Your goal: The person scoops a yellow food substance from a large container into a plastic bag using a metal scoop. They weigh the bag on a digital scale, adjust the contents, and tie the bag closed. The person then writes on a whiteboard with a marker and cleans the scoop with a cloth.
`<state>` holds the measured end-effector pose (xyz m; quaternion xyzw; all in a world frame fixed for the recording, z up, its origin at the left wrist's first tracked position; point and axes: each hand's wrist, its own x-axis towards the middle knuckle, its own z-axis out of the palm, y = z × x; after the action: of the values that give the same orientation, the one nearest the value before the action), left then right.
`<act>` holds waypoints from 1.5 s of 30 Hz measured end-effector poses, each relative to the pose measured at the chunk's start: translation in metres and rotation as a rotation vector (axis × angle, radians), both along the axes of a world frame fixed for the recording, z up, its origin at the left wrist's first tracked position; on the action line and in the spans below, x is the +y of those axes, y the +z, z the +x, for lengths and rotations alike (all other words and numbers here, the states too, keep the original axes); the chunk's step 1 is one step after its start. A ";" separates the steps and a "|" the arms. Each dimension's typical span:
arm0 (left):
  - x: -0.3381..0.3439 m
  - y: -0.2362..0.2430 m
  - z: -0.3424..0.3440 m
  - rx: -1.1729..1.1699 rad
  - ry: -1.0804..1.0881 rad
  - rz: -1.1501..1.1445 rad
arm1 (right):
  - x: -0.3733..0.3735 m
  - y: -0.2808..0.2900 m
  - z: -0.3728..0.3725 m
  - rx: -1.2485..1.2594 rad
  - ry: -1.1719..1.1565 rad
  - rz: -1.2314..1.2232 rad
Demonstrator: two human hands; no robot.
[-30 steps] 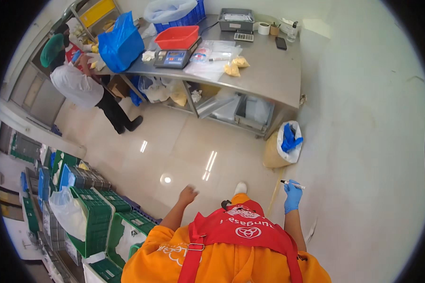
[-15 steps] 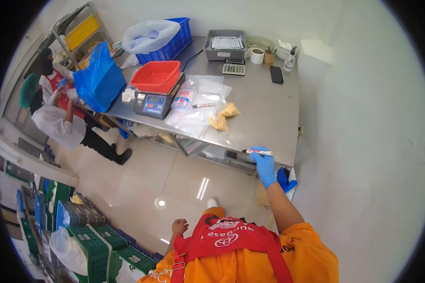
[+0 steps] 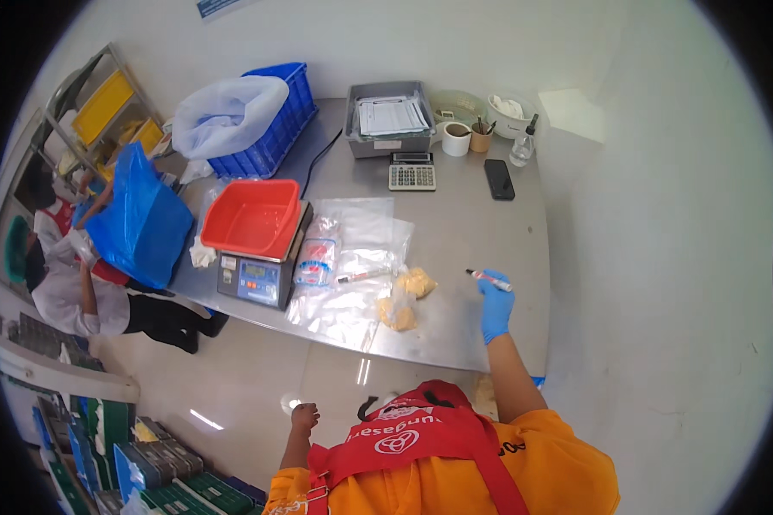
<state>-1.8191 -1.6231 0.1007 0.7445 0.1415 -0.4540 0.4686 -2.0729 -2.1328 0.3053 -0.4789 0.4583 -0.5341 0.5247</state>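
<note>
My right hand [image 3: 496, 307], in a blue glove, grips a marker pen [image 3: 489, 280] above the right part of the steel table [image 3: 481, 227]. Bare and low beside my apron, my left hand [image 3: 305, 417] has its fingers curled, and what they hold, if anything, does not show. Two small knotted bags of yellowish crumbs [image 3: 416, 282] lie left of the gloved hand. Beside them a second marker [image 3: 362, 276] rests on clear plastic bags [image 3: 365, 240]. To their left a red tray [image 3: 253, 216] sits on a digital scale [image 3: 253, 279].
At the table's back are a lined blue crate [image 3: 262, 137], a grey bin of papers [image 3: 388, 120], a calculator [image 3: 412, 176], a phone [image 3: 499, 180] and a spray bottle [image 3: 522, 148]. Two co-workers [image 3: 69, 287] stand left by a blue bag [image 3: 137, 223]. Green crates [image 3: 189, 493] are stacked lower left.
I have come closer to the table. My right hand has moved from the front edge to over the tabletop, still holding the marker. The co-workers' arms have shifted near the blue bag.
</note>
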 end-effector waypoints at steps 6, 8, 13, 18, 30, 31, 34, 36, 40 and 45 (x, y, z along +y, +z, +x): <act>-0.078 0.050 0.015 -0.099 0.110 -0.068 | -0.186 0.011 0.044 -0.163 -0.081 -0.187; -0.082 0.057 0.000 -0.054 0.216 -0.078 | -0.241 0.043 0.082 -0.244 -0.022 -0.223; -0.029 0.033 -0.043 -0.166 -0.132 0.067 | -0.370 0.078 0.165 -0.154 0.079 -0.281; 0.003 0.034 -0.066 -0.201 -0.240 0.152 | -0.485 0.059 0.181 0.398 0.011 -0.315; -0.072 0.051 -0.048 0.011 0.190 0.107 | -0.249 -0.012 0.097 0.409 0.545 -0.061; -0.082 0.057 -0.041 -0.016 0.162 0.102 | -0.206 -0.016 0.087 0.523 0.684 -0.127; -0.077 0.060 -0.029 -0.075 0.119 0.057 | -0.083 0.012 0.085 0.601 0.972 -0.199; -0.060 0.059 -0.029 -0.091 0.111 0.016 | -0.027 0.020 0.092 0.710 1.037 -0.384; -0.007 0.058 -0.049 -0.097 0.166 -0.018 | 0.022 0.042 0.124 1.130 1.194 -0.509; 0.104 0.025 -0.099 -0.045 0.451 -0.069 | 0.056 0.016 0.122 1.307 1.004 -0.514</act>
<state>-1.9177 -1.5187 0.1255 0.6876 0.2781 -0.3258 0.5863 -1.9513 -2.0770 0.3208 -0.9398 0.2672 0.0565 0.2051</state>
